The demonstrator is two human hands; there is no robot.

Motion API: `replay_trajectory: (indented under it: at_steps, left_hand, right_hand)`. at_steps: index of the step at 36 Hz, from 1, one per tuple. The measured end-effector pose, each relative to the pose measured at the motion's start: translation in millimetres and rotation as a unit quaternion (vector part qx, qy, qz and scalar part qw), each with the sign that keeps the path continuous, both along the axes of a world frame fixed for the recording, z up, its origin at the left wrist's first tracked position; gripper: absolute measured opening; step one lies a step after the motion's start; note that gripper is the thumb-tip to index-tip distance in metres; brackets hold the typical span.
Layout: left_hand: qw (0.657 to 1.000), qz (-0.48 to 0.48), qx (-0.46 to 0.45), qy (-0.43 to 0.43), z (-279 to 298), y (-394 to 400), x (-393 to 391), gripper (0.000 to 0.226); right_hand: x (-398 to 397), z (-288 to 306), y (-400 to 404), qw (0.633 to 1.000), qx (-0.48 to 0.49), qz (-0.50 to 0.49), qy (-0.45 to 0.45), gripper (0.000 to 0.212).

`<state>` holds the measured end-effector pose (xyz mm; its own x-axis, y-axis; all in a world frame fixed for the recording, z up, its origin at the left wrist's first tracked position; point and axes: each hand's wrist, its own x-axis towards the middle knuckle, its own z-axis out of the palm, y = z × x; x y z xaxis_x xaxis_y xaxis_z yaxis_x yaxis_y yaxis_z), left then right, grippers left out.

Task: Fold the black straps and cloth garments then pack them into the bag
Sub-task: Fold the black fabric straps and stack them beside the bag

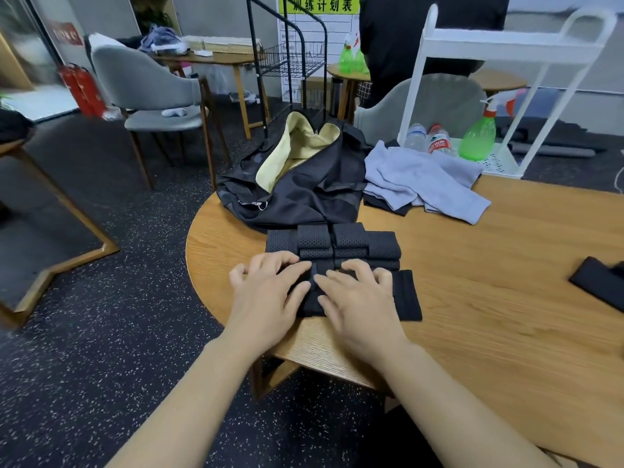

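A folded bundle of black perforated straps [351, 243] lies on the wooden table [489, 298] near its front left edge. My left hand [266, 298] and my right hand [358, 302] both rest flat on the near part of the bundle, fingers spread and pressing it down. Behind the bundle stands a black bag [304, 184], unzipped, with its yellow lining showing. Right of the bag lies a crumpled light blue cloth garment [425, 177] on top of a black one. Another black strap piece [601, 285] lies at the table's right edge.
A white cart [506, 45] holding water bottles [439, 140] and a green spray bottle [479, 136] stands behind the table. Grey chairs [148, 82], a black wire rack [290, 59] and a person in black are farther back. Dark speckled floor lies to the left.
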<state>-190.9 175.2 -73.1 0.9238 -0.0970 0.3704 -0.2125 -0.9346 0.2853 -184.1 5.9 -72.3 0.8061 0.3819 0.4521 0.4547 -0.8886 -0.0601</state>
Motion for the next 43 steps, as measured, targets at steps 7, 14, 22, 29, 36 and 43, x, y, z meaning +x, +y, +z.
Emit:
replay_trajectory:
  at_steps: [7, 14, 22, 29, 36, 43]
  left_hand:
    - [0.997, -0.075, -0.019, -0.01, 17.3, -60.6, 16.4, 0.048]
    - [0.985, -0.167, -0.036, 0.023, 22.6, -152.0, 29.6, 0.034]
    - [0.97, -0.235, -0.02, 0.056, 13.7, -232.1, 37.8, 0.037]
    - [0.97, -0.234, -0.044, 0.052, -12.9, -263.5, 41.6, 0.055]
    - [0.977, -0.2, -0.055, 0.049, -23.6, -267.7, 43.1, 0.062]
    - [0.976, -0.202, -0.044, 0.061, -21.2, -269.0, 43.9, 0.048]
  right_hand:
    - [3.5, 11.7, -66.3, 0.996, 0.073, -0.052, 0.01, 0.029]
    - [-14.3, 8.6, -166.4, 0.975, 0.122, -0.184, 0.025, 0.024]
    - [-32.3, 7.7, -250.9, 0.936, 0.087, -0.334, 0.069, 0.026]
    - [-3.8, 16.2, -288.1, 0.886, -0.009, -0.444, 0.133, 0.039]
    - [23.4, 7.9, -293.8, 0.873, 0.0, -0.434, 0.224, 0.046]
    - [14.7, -0.5, -271.1, 0.91, 0.036, -0.369, 0.183, 0.043]
